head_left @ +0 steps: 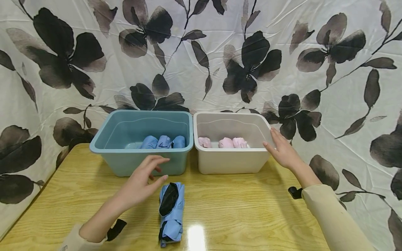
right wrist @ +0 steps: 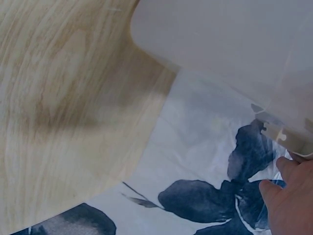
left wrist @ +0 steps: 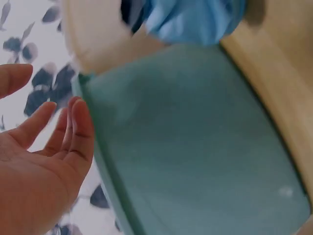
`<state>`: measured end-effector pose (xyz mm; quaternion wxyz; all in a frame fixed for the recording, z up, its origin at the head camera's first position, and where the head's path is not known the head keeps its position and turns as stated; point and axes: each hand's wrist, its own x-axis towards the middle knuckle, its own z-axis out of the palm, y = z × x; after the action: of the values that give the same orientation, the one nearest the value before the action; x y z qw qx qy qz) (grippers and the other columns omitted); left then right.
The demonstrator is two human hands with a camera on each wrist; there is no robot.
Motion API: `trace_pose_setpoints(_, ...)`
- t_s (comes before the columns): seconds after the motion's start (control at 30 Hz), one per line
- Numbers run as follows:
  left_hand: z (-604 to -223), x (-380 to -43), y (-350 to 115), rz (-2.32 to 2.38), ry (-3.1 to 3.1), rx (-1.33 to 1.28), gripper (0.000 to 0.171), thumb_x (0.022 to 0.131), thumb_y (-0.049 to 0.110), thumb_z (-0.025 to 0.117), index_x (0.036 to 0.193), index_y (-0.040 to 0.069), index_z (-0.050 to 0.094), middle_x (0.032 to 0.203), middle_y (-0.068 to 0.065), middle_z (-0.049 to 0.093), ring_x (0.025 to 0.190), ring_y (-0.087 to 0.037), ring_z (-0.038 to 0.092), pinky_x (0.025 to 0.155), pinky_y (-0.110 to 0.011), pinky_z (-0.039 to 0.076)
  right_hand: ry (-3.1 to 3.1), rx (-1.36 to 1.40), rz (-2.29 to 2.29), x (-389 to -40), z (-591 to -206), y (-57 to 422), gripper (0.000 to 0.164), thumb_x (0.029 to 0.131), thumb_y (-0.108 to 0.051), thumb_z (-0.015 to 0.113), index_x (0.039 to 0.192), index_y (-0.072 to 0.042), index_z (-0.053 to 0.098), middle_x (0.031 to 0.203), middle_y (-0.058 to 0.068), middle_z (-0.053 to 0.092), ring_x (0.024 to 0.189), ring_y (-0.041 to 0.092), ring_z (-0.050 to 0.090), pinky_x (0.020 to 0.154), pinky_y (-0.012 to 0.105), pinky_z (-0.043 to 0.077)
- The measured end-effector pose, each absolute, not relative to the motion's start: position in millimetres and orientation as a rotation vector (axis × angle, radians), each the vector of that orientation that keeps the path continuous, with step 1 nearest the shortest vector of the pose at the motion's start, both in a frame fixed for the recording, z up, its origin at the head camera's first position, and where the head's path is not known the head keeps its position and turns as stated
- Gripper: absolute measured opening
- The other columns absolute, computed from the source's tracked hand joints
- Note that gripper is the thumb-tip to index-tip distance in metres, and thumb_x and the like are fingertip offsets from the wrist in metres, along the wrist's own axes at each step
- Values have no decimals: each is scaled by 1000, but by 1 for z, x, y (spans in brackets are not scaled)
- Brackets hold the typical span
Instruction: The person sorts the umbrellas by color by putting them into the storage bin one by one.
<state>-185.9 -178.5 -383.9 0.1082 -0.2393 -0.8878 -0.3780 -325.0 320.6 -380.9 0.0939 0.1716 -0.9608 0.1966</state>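
Note:
My left hand (head_left: 142,184) hovers in front of the teal bin (head_left: 141,164), fingers loosely bent with nothing between them. In the left wrist view, the same hand (left wrist: 54,156) shows beside the bin's rim. Just right of and below it in the head view, a light-blue folded fabric bundle (head_left: 176,209) with black patches, like a folded umbrella, lies lengthwise on the table. My right hand (head_left: 284,151) is at the right rim of the white bin (head_left: 232,162), fingers extended along the edge and thumb at the front corner. Its fingertips (right wrist: 286,166) appear beside the rim in the right wrist view.
Several blue rolls (head_left: 164,142) sit in the teal bin's right part. Pink rolls (head_left: 226,143) lie inside the white bin. Both bins stand side by side at the back of the wooden table (head_left: 238,209), before a floral cloth (head_left: 201,31).

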Motion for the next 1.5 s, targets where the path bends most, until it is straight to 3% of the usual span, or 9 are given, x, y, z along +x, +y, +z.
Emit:
trace_pose_setpoints(0.27, -410, -173, -162, -795, -2909, -662, 58, 100, 31, 72, 150, 11, 52, 150, -11, 47, 133, -32, 53, 98, -54, 54, -2853, 500, 579, -326, -384, 321, 80, 110, -47, 43, 162, 8, 18, 169, 29, 16, 155, 52, 14, 122, 68, 16)
trace_pose_setpoints(0.4, -419, -171, -155, -680, -3047, -643, 70, 99, 43, 71, 155, 10, 46, 156, -14, 42, 140, -38, 46, 97, -61, 53, -2869, 487, 576, -327, -385, 322, 81, 110, -49, 41, 163, 7, 16, 170, 28, 14, 156, 51, 13, 122, 68, 16)
trace_pose_setpoints(0.63, -432, -170, -141, -558, -3204, -550, 89, 94, 59, 69, 160, 7, 38, 161, -19, 37, 133, -50, 50, 88, -66, 54, -2822, 522, 582, -327, -385, 321, 79, 110, -46, 44, 161, 10, 20, 168, 31, 18, 154, 53, 16, 122, 68, 17)
trace_pose_setpoints(0.87, -445, -173, -131, -481, -3288, -460, 100, 91, 65, 69, 161, 3, 33, 160, -23, 35, 119, -54, 57, 82, -65, 55, -2835, 517, 604, -325, -383, 319, 80, 110, -46, 44, 161, 10, 19, 169, 30, 16, 155, 52, 14, 122, 68, 16)
trace_pose_setpoints(1.0, -449, -174, -126, -510, -3291, -442, 104, 88, 65, 72, 162, 4, 32, 161, -24, 33, 114, -53, 61, 78, -64, 56, -2842, 512, 602, -324, -382, 319, 79, 110, -45, 44, 162, 9, 18, 169, 30, 16, 155, 51, 14, 123, 67, 16)
trace_pose_setpoints(1.3, -455, -175, -123, -714, -3243, -418, 95, 86, 44, 79, 160, 5, 33, 158, -23, 31, 106, -48, 62, 68, -59, 55, -2834, 511, 607, -324, -382, 320, 79, 110, -45, 45, 162, 9, 19, 168, 31, 18, 154, 52, 16, 122, 68, 18)
trace_pose_setpoints(1.5, -456, -178, -127, -880, -3188, -439, 95, 83, 36, 82, 161, 10, 35, 158, -18, 32, 111, -46, 62, 72, -55, 55, -2836, 501, 613, -324, -382, 320, 80, 110, -46, 44, 162, 8, 18, 169, 30, 16, 155, 51, 14, 122, 68, 16)
